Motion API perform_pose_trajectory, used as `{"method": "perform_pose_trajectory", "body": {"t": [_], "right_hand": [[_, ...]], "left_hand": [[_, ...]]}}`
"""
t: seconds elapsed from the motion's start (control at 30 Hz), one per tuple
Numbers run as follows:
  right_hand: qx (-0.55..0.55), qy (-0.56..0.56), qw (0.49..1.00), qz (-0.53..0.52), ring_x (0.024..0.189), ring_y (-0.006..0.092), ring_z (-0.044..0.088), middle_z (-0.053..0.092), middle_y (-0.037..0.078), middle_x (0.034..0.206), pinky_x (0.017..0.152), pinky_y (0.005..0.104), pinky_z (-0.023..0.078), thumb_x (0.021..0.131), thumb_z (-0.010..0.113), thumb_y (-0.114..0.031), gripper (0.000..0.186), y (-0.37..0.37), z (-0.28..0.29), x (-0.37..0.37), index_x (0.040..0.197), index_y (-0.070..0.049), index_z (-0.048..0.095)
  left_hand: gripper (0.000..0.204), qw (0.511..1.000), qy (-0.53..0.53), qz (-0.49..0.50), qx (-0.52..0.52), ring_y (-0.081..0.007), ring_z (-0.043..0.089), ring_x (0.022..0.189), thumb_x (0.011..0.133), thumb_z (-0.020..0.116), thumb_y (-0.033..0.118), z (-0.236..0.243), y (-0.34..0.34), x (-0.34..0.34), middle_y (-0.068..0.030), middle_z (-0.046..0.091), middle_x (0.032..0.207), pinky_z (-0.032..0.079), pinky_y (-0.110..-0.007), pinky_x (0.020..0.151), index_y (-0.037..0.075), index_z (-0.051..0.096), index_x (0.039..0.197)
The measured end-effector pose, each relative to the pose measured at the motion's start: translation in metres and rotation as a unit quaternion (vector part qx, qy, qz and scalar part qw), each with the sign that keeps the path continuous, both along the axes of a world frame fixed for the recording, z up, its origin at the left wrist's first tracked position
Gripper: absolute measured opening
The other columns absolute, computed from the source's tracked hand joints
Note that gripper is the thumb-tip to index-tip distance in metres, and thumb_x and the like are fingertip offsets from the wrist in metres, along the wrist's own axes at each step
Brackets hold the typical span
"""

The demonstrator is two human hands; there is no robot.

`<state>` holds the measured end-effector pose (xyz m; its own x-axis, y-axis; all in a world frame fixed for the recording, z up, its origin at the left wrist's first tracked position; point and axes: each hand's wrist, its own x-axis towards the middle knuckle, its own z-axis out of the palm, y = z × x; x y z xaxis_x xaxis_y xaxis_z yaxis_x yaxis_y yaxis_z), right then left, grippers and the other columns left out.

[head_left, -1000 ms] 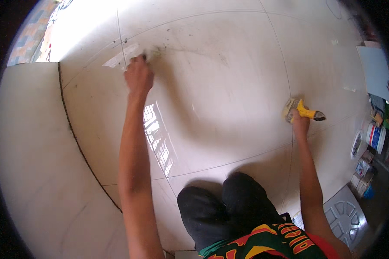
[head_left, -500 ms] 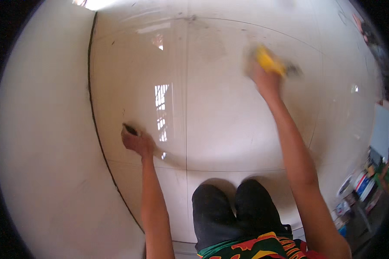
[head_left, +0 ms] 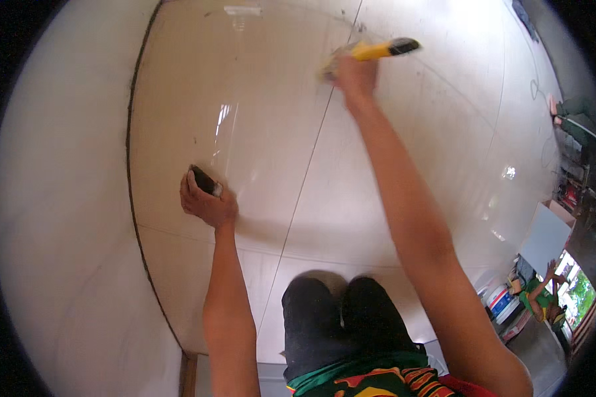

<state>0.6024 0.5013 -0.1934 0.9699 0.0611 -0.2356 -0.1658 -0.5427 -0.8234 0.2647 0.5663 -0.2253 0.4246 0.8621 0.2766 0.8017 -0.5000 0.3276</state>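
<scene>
My right hand [head_left: 357,78] is closed around a brush with a yellow handle [head_left: 373,51] that ends in a black tip. Its blurred head is at the tile floor, up ahead of me. To the left and closer in, my left hand [head_left: 207,204] grips a small dark, oblong block [head_left: 204,180] with a pale end, and rests low over the floor. The block's kind cannot be made out. Glossy cream tiles [head_left: 271,165] lie under both hands.
A white wall [head_left: 59,198] rises at the left, with a dark gap along its foot. Over on the right are a white bucket [head_left: 502,301], a pale board [head_left: 545,233] and another person in green [head_left: 542,299]. Another person's legs [head_left: 576,126] show farther up.
My right hand has swept the brush left and farther away, and its handle now points right. My left hand keeps its block, slightly farther ahead. The view has turned.
</scene>
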Motion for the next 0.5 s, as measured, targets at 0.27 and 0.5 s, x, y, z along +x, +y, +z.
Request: {"method": "perform_pose_trajectory", "body": {"t": [0.27,0.5], "right_hand": [[-0.144,-0.094,0.821,0.544,0.087,0.0264,0.059,0.060,0.012,0.099,0.075,0.0372,0.046,0.078,0.062,-0.023,0.029,-0.229,0.048,-0.174,0.103,-0.007,0.059],[-0.057,-0.206,0.748,0.628,0.076,0.0216,0.060,0.062,0.007,0.084,0.065,0.0338,0.048,0.073,0.065,-0.020,0.026,-0.101,-0.013,-0.085,0.096,-0.010,0.060]], "left_hand": [[0.061,1.000,-0.009,0.000,0.002,-0.0342,0.036,0.112,0.065,0.056,0.021,0.011,0.002,0.006,-0.0144,0.041,0.121,0.025,-0.050,0.092,0.009,0.037,0.121],[0.060,1.000,0.003,-0.008,0.000,-0.0329,0.037,0.112,0.067,0.057,0.021,0.013,0.001,-0.007,-0.0134,0.041,0.121,0.024,-0.049,0.093,0.009,0.036,0.122]]}}
